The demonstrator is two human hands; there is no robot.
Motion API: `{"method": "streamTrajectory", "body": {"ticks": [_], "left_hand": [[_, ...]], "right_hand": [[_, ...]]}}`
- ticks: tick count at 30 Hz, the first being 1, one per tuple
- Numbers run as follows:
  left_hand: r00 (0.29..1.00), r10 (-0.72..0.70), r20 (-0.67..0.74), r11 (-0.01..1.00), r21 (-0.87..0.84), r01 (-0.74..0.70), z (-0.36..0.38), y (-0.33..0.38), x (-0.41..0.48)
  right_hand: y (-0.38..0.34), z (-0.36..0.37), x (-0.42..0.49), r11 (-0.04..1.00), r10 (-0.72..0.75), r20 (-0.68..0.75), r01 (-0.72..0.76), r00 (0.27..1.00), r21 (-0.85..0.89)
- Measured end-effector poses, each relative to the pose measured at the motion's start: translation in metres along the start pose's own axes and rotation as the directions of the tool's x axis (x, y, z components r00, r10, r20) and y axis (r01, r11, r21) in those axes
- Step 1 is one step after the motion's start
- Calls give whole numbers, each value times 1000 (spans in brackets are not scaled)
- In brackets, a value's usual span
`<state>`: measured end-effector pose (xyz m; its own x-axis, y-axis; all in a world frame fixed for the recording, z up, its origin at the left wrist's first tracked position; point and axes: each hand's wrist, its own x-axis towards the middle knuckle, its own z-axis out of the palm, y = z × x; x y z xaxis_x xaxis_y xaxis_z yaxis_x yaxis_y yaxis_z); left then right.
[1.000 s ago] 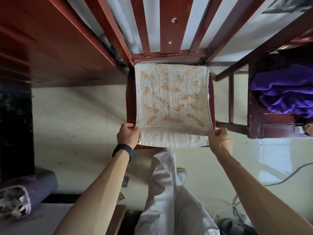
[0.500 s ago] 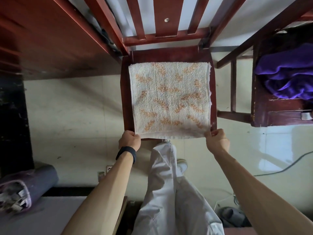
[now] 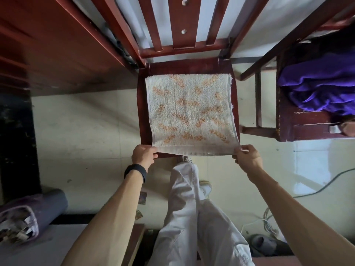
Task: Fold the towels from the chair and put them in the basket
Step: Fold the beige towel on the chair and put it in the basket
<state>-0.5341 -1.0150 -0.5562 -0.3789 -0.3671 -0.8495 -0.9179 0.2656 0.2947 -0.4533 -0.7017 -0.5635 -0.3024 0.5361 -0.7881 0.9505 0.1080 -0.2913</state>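
We see a pale tiled floor [image 3: 80, 135] mid-frame, a red-brown table [image 3: 48, 47] upper left, and glare at right.

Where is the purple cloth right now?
Head view, far right: the purple cloth lies heaped on the second chair, beside the middle chair holding the patterned towel.
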Motion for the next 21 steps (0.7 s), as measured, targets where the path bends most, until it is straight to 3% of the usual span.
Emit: {"method": "streamTrajectory", "body": {"ticks": [7,10,13,17,19,21], "left_hand": [[990,63,123,983,-176,-41,-65,39,-68],[978,153,145,955,-275,-109,-98,72,-120],[953,239,188,951,-243,-191,-123,105,-176],[945,280,167,958,22,-287,-136,137,-223],[916,359,179,925,65,-375,-138,154,-245],[843,475,254,832,182,-524,-146,166,-262]], "right_hand": [[-38,-59,-65,897,-11,35,-5,999,442],[-65,-98,-109,837,-118,15,91,993,539],[-85,-135,-151,821,-223,-48,214,974,529],[-98,-165,-192,877,-239,-35,231,970,422],[-105,-178,-210,886,-308,-29,298,951,356],[-112,-192,-229,879,-433,-51,434,900,198]]}}
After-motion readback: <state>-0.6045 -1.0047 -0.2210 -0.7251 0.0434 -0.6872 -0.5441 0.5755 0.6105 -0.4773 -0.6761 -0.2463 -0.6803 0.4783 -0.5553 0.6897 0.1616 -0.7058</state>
